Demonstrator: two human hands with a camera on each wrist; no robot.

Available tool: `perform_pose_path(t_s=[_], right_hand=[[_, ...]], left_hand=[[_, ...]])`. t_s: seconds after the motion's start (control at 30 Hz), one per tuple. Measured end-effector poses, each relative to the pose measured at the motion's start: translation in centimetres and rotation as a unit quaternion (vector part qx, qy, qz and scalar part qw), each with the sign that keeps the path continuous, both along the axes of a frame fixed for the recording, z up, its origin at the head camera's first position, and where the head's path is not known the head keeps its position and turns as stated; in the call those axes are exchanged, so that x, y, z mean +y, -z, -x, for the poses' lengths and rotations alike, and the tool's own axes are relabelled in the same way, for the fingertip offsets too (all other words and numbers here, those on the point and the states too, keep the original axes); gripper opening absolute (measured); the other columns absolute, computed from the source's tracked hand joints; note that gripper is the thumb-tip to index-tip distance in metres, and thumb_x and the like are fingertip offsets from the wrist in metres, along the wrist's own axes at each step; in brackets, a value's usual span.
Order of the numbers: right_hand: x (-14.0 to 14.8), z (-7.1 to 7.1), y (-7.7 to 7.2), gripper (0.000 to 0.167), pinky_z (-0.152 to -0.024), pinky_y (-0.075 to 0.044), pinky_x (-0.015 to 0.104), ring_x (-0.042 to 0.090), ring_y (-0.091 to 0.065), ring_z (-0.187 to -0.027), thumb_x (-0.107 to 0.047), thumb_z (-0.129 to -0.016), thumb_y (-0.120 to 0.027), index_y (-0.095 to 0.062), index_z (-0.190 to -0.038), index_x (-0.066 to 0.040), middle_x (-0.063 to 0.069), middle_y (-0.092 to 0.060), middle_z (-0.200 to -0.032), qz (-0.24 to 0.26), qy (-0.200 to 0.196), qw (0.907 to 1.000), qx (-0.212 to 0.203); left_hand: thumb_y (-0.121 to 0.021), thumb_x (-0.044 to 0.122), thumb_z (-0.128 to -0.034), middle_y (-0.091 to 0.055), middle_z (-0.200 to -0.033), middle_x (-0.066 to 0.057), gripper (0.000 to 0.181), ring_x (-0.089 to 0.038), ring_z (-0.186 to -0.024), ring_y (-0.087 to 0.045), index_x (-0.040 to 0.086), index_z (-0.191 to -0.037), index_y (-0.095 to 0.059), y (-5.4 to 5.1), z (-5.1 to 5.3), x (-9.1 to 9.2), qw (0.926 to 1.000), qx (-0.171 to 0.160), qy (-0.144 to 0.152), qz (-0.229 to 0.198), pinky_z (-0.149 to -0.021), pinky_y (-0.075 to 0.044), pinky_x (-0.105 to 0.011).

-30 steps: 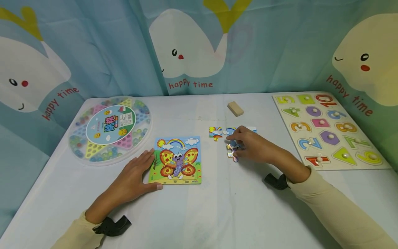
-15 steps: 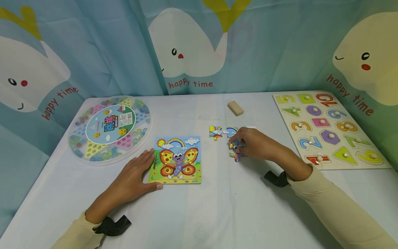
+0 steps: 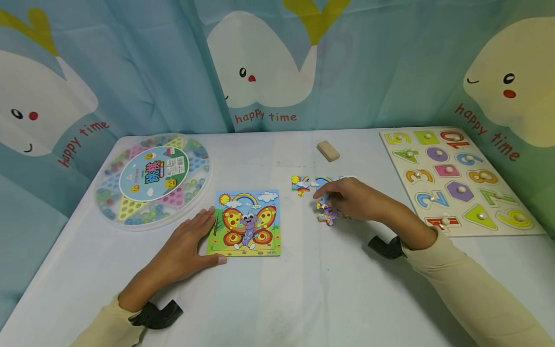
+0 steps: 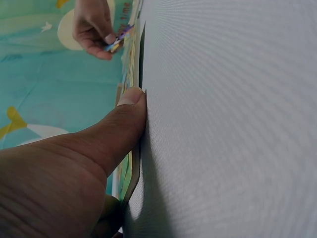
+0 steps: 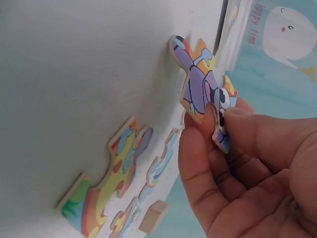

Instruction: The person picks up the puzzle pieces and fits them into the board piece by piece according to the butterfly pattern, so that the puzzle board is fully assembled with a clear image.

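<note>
Board and piece are the things at your hands. From the left, a marble game lies just beyond your left hand, which is spread wide, fingers at the board's left edge and thumb at its near edge, so the board sits just right of that hand. Left of your right hand and slightly beyond lie the sun piece and the rainbow piece. Your right hand pinches the purple piece, tilted, between thumb and fingers; whether its low end touches the cloth you cannot tell. Near that hand lies the wing piece. A block sits beyond it, a number board to its right.
</note>
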State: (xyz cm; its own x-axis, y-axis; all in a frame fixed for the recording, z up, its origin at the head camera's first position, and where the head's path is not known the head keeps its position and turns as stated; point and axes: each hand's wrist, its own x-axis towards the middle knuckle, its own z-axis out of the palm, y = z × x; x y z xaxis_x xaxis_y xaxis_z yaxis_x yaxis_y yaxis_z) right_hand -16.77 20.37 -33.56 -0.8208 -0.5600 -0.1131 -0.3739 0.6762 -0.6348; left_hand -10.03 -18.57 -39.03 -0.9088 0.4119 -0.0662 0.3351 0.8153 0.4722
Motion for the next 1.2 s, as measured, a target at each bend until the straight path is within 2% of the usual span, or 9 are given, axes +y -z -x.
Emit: perform_pose_path(t_s=[0.13,0.27,0.5,0.8,1.2], right_hand=[[-0.2,0.0,-0.2,0.024,-0.053,-0.045,0.026,0.013,-0.052,-0.062,0.008,-0.089,-0.057,-0.069,-0.107,-0.002,0.000,-0.060,-0.072,0.011,0.001,0.9999,-0.009],[-0.3,0.1,-0.4,0.022,-0.057,-0.047,0.026,0.013,-0.055,-0.066,0.009,-0.087,-0.059,-0.070,-0.101,-0.004,-0.001,-0.064,-0.076,0.009,-0.003,1.0000,-0.002],[-0.4,0.2,-1.0,0.022,-0.059,-0.048,0.028,0.016,-0.059,-0.071,0.008,-0.090,-0.058,-0.069,-0.104,-0.003,0.001,-0.066,-0.082,0.015,0.002,0.9998,-0.015],[-0.7,0.2,-1.7,0.023,-0.065,-0.048,0.028,0.014,-0.057,-0.074,0.008,-0.091,-0.057,-0.068,-0.108,-0.002,0.001,-0.067,-0.090,0.027,0.010,0.9996,0.004],[-3.4,0.7,-1.3,0.022,-0.067,-0.051,0.029,0.015,-0.059,-0.076,0.007,-0.091,-0.058,-0.069,-0.108,-0.001,0.004,-0.068,-0.094,0.065,0.004,0.9979,-0.003]], left_hand=[[-0.082,0.047,-0.0730,-0.025,-0.158,-0.011,0.100,-0.033,-0.146,-0.016,-0.002,-0.148,-0.037,0.0,0.0,0.0,1.0000,0.002,0.001,0.000,-0.114,-0.016,-0.056],[-0.082,0.047,-0.0732,-0.024,-0.159,-0.011,0.100,-0.032,-0.146,-0.016,-0.002,-0.148,-0.036,-0.1,0.0,0.1,1.0000,-0.001,0.002,0.001,-0.114,-0.016,-0.055],[-0.082,0.047,-0.0734,-0.024,-0.159,-0.011,0.101,-0.032,-0.146,-0.016,-0.002,-0.148,-0.036,-0.1,-0.1,0.0,1.0000,-0.002,0.002,-0.001,-0.114,-0.016,-0.055],[-0.082,0.048,-0.0736,-0.024,-0.158,-0.012,0.100,-0.033,-0.146,-0.016,-0.002,-0.148,-0.036,-0.1,-0.1,0.0,1.0000,-0.003,0.003,-0.001,-0.114,-0.016,-0.056],[-0.082,0.047,-0.0737,-0.024,-0.158,-0.012,0.100,-0.032,-0.146,-0.016,-0.001,-0.148,-0.036,-0.1,0.0,0.1,1.0000,-0.007,-0.001,0.001,-0.114,-0.015,-0.056]])
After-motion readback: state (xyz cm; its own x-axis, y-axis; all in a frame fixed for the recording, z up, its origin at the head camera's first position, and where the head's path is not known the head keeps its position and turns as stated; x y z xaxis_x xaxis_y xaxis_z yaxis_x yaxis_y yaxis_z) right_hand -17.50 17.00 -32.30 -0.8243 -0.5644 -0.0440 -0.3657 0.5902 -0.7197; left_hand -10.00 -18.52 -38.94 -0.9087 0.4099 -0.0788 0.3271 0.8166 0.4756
